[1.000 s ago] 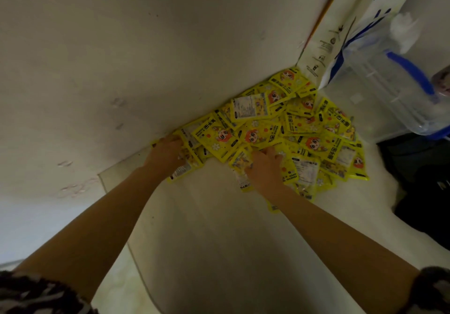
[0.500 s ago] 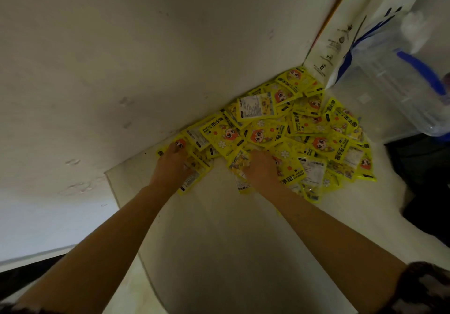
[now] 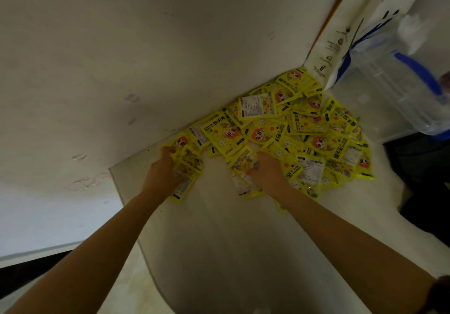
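Left hand, right hand: I see fingers clamped on a few yellow packets each. The pile (against the wall) looks mostly ungathered.

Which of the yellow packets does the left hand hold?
The small bunch at the far left edge of the pile; the left hand grips it.

"HAND WARMER" on the yellow packets at my 1 o'clock; "ee" on the white bag towards 2.
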Demonstrator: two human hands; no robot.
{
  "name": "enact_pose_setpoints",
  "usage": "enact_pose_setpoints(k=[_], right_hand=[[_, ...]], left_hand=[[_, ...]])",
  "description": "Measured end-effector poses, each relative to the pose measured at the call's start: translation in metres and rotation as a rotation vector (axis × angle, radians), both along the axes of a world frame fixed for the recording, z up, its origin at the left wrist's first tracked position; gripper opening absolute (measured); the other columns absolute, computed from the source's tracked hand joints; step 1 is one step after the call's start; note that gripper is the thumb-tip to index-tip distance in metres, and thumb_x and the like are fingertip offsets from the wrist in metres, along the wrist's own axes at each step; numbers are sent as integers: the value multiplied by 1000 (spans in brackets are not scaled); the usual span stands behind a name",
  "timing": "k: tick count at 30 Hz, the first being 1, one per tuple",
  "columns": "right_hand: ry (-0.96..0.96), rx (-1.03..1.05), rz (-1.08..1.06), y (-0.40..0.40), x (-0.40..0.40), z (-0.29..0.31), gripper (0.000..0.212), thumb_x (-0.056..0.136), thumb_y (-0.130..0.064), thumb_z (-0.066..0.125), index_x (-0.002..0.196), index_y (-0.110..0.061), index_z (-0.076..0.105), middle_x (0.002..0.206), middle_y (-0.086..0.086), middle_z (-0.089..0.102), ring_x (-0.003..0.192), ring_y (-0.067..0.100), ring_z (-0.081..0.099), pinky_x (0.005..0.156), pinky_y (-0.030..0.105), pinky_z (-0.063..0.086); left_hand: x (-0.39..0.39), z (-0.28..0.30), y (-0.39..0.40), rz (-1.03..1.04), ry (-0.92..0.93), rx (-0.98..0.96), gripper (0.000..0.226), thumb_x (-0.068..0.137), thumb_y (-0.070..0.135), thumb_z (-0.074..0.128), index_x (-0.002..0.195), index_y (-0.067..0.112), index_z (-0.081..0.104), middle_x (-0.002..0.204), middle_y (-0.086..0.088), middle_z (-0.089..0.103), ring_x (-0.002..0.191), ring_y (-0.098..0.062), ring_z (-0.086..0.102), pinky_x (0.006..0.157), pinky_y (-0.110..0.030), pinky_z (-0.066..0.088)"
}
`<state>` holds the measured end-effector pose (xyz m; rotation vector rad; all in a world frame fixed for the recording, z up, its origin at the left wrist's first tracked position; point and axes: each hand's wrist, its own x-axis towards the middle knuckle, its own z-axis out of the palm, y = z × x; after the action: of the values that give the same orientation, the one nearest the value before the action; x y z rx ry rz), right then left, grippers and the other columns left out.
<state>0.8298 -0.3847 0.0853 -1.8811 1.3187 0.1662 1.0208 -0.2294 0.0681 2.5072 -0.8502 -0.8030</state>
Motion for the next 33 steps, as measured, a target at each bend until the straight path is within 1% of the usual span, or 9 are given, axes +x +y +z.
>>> enact_pose_setpoints(k=[2,6,12,14,17,24,28,31,33], right_hand=[[-14,15,-14,-4,-8,7,24,94,-18,55,112,-3,54,98,17,58,92,31,57,79,42,47],[22,26,-53,-24,-26,24,43,95,-12,53,134,1,41,122,19,55,112,33,54,92,40,44],[29,-27,-134,-56,-50,22,52,85,-7,67,130,-8,40,120,18,55,85,27,54,73,41,46],[95,-26,-120,-62,-53,19,54,86,-11,67,133,-6,41,130,16,51,96,26,54,76,35,43],[195,-29,-41,-68,-55,15,50,90,-18,62,134,-1,44,141,16,44,126,30,46,95,34,40],[212,-58,18,-67,-58,13,50,93,-23,58,134,2,43,141,19,45,130,32,42,103,37,36],[189,-53,27,-64,-59,13,43,93,-19,58,129,2,48,133,20,52,121,33,50,95,36,41],[148,-68,-2,-64,-62,10,33,90,-18,61,117,0,56,115,19,62,106,31,58,84,37,46],[128,-62,-30,-62,-64,10,28,89,-17,62,110,0,59,102,16,64,100,31,61,77,34,46]], left_hand=[[6,0,1,-6,-21,24,61,75,21,78,125,14,45,106,-12,62,89,-32,63,68,-36,52],[16,6,-6,-67,-85,62,30,80,26,73,99,5,63,101,-15,65,89,-29,59,67,-29,35],[32,2,-28,44,-49,42,45,82,29,71,112,-2,58,114,-21,59,106,-35,56,77,-33,39],[37,-2,-34,24,-31,34,46,81,27,73,116,2,60,117,-19,62,107,-33,59,82,-34,44],[40,-3,-39,10,-19,55,46,80,25,74,119,5,60,118,-18,64,108,-34,60,88,-37,47],[33,-4,-45,-12,-53,61,39,84,25,70,115,3,63,115,-20,66,105,-35,61,82,-35,44],[34,-7,-41,23,-35,77,37,76,31,78,105,7,71,103,-19,69,89,-32,68,73,-33,52],[31,-10,-34,20,-69,121,44,70,40,80,102,12,73,102,-21,65,84,-33,67,74,-35,56],[26,-10,-29,76,-60,93,39,69,37,81,99,12,74,99,-21,65,84,-33,66,75,-38,57]])
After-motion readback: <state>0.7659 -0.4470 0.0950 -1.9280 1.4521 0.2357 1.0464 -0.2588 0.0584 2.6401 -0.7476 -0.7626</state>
